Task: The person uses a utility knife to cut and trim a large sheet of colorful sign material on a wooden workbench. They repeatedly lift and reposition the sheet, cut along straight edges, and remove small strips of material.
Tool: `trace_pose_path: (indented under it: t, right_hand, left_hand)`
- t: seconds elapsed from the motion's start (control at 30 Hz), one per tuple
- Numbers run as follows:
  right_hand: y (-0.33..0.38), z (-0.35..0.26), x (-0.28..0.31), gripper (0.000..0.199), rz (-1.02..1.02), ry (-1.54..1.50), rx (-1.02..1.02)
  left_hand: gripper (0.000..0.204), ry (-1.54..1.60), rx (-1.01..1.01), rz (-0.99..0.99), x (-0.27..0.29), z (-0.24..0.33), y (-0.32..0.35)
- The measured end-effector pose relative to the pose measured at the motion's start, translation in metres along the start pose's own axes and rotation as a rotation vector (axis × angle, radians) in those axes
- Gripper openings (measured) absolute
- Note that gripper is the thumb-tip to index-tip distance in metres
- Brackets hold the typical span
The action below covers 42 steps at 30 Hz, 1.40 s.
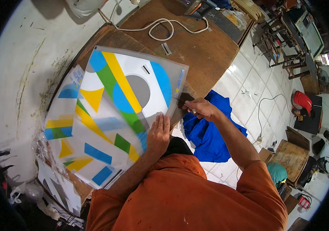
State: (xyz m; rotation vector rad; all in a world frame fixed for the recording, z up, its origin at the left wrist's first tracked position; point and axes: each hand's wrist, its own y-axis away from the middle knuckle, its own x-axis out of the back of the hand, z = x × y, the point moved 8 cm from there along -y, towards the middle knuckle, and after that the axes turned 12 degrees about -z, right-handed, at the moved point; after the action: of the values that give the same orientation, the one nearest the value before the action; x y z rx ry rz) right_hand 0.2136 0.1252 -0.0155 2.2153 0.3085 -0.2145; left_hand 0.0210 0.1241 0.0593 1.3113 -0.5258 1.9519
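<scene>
A large translucent plastic sheet (106,119), printed with blue, green, yellow, white and grey shapes, lies across the wooden workbench (214,50). My left hand (159,131) rests flat on its near right part, fingers stretched out together. Just off the sheet's right edge, my right hand (202,108) grips a slim tool with a thin dark blade (182,101). The blade points left toward the edge. Whether it is a knife or scissors I cannot tell. More printed sheet (66,90) shows beneath at the left.
A white cord (160,23) loops over the bench's far side, leading to a dark device (201,7). Blue cloth (214,129) lies to the right on the tiled floor (262,73). A stained white wall (18,96) stands at the left. Another person in red (302,101) is at the far right.
</scene>
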Motion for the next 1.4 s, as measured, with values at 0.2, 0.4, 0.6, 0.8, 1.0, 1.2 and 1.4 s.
trace_pose_path:
  t: [0.2, 0.4, 0.6, 0.8, 1.0, 1.2, 1.4]
  right_hand:
    - [-0.018, -0.004, 0.001, 0.046, 0.02, 0.041, -0.015]
    - [-0.017, 0.002, 0.008, 0.044, 0.138, 0.121, 0.005]
    - [-0.01, 0.01, -0.002, 0.041, 0.179, 0.01, 0.064]
    - [-0.008, 0.029, -0.031, 0.04, 0.227, -0.323, 0.069]
    - [-0.017, 0.043, -0.061, 0.032, 0.296, -0.698, 0.073]
    - [-0.028, 0.04, -0.072, 0.029, 0.31, -0.879, 0.153]
    - [-0.036, 0.033, -0.081, 0.029, 0.361, -0.93, 0.238]
  left_hand:
    - [0.052, -0.015, 0.003, -0.018, -0.003, -0.001, 0.001]
    - [0.051, 0.012, 0.002, -0.021, -0.004, -0.002, 0.002]
    - [0.054, 0.071, 0.0, -0.036, -0.004, -0.004, 0.003]
    - [0.058, 0.125, 0.028, -0.098, -0.008, -0.008, 0.003]
    - [0.057, 0.128, 0.038, -0.112, -0.011, -0.011, 0.002]
    - [0.055, 0.141, 0.038, -0.13, -0.009, -0.013, 0.003]
    - [0.05, 0.149, 0.034, -0.127, -0.005, -0.014, 0.001]
